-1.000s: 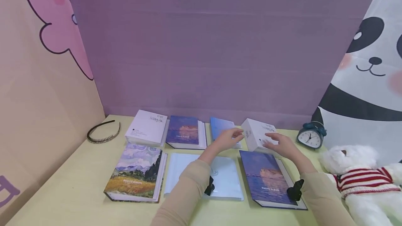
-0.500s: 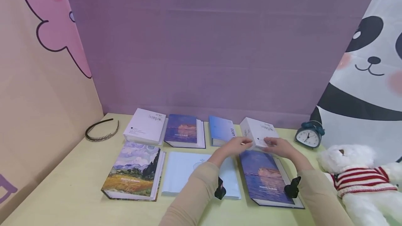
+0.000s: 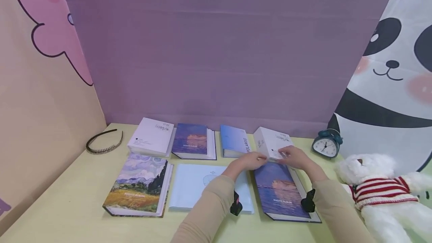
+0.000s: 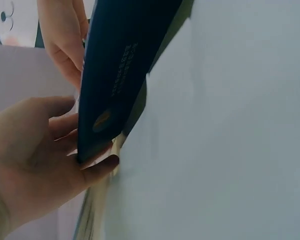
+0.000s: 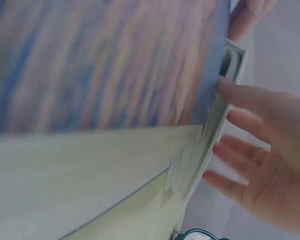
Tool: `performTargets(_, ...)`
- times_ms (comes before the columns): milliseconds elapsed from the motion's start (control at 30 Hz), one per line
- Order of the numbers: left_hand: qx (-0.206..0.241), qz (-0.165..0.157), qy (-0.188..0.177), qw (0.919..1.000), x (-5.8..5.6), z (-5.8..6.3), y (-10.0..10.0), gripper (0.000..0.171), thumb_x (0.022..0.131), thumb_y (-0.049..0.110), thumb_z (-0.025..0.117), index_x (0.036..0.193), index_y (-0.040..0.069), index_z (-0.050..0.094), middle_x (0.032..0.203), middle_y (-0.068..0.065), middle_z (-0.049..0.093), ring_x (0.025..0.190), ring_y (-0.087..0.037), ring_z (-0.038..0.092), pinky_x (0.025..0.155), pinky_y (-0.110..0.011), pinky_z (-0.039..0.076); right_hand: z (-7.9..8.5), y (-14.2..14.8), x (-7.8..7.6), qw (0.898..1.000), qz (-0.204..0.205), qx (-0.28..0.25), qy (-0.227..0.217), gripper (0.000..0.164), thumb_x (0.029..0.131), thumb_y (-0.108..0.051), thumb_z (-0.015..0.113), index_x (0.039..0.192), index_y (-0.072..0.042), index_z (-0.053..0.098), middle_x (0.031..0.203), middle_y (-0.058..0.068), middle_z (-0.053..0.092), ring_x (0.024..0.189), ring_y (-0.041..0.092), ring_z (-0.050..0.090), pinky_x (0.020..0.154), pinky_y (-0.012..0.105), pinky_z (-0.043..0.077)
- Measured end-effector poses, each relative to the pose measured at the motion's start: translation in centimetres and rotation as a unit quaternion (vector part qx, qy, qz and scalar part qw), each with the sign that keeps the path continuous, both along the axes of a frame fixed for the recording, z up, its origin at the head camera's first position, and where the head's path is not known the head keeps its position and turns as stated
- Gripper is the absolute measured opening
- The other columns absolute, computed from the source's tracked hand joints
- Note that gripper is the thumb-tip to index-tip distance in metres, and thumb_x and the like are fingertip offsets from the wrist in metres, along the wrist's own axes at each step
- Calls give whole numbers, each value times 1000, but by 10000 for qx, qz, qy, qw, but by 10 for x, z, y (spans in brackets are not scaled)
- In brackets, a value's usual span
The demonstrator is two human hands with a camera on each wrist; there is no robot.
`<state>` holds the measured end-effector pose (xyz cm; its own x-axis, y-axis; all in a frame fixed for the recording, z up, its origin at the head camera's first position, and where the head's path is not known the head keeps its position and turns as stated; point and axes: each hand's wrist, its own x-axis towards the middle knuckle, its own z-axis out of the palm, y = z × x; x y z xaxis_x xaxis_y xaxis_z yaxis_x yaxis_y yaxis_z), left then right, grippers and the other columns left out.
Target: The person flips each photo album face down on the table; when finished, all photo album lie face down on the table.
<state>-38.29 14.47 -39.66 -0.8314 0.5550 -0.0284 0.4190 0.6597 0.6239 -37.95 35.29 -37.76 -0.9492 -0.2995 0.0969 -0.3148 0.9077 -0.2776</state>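
Sea-scene photo album [image 3: 281,192] lay flat, cover up, toward the near edge of the table [image 3: 67,201], right of its middle. Both my hands were at its far end. My left hand [image 3: 251,160] was at the far-left corner, fingers reaching round the dark blue spine [image 4: 120,65]; I could not tell whether they pinched. My right hand [image 3: 296,159] had its thumb on the cover's far edge, the other fingers spread beyond it. White album [image 3: 275,138] stood just past my fingertips; contact with it unclear. Left of the sea-scene album: pale blue album [image 3: 183,188], then landscape album [image 3: 138,183]. Along the table's far edge, "POLAROID" album [image 3: 234,138], second sea-scene album [image 3: 190,140]. Far-right corner: alarm clock [image 3: 325,146]. Far-left corner: hairband [image 3: 104,150]. Right edge: white bear [image 3: 381,186], striped top.
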Motion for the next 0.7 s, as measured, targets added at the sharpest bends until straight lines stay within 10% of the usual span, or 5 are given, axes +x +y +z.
performTargets(300,-394,-207,-217,9988,5,4,-4,43,99,32,45,141,20,45,144,6,45,134,-11,39,109,-25,34,-1,-10,-2,9994,-122,226,241,49,79,-31,73,108,5,59,105,26,62,91,37,59,77,50,48)
performTargets(700,359,69,-195,9991,1,3,-8,41,101,31,41,140,21,46,139,0,51,128,-15,47,101,-29,43,7,-11,-1,9980,-64,-43,625,40,82,-24,68,108,6,63,104,29,64,92,43,61,76,52,51)
